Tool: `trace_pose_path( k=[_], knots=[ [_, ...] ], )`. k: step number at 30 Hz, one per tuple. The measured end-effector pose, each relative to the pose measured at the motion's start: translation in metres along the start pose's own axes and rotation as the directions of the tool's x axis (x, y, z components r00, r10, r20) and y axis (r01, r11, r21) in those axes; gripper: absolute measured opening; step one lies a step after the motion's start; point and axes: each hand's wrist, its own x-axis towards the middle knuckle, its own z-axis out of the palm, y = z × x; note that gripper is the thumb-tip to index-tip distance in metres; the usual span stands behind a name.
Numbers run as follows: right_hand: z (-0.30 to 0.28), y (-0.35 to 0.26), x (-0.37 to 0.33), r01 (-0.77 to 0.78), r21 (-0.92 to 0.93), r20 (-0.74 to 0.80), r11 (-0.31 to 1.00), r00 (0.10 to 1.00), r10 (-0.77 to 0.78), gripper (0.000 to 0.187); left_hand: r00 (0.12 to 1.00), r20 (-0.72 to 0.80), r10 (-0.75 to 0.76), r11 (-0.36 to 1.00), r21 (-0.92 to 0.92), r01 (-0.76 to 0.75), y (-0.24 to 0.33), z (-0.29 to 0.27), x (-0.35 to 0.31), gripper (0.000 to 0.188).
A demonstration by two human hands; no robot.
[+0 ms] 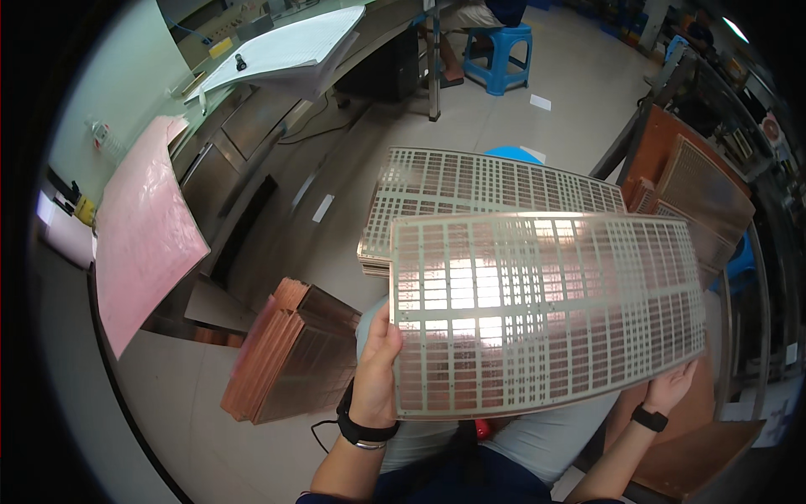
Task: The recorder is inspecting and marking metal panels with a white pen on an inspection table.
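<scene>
A large copper-coloured circuit board panel [546, 315] with a pale green grid pattern is held up over my lap, catching bright reflections. My left hand [382, 344] grips its left edge, fingers out of sight behind it. At the lower right corner my right hand [673, 386] holds the same panel, its fingers partly hidden underneath. Just beyond lies a stack of similar panels [495, 181], partly covered by the one I hold.
More panels [290, 353] stand upright on the floor at left. A pink sheet [147, 239] hangs off the left bench, near an open paper booklet [285, 52]. At right, panels [705, 189] lean against a brown board. A person sits on a blue stool [501, 59] farther back.
</scene>
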Motion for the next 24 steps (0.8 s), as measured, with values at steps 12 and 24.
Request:
trace_pose_path(
  k=[12,24],
  knots=[
    [0.001,0.009,-0.014,-0.156,-0.001,0.192,0.988,0.969,0.153,0.023,0.979,0.105,0.177,0.984,-0.032,-0.175,0.008,-0.005,-0.007,0.048],
    [0.007,0.003,-0.021,-0.088,-0.069,0.185,0.994,0.978,0.099,0.026,0.962,0.025,0.271,0.962,-0.041,-0.27,0.007,-0.016,-0.003,0.044]
  ],
)
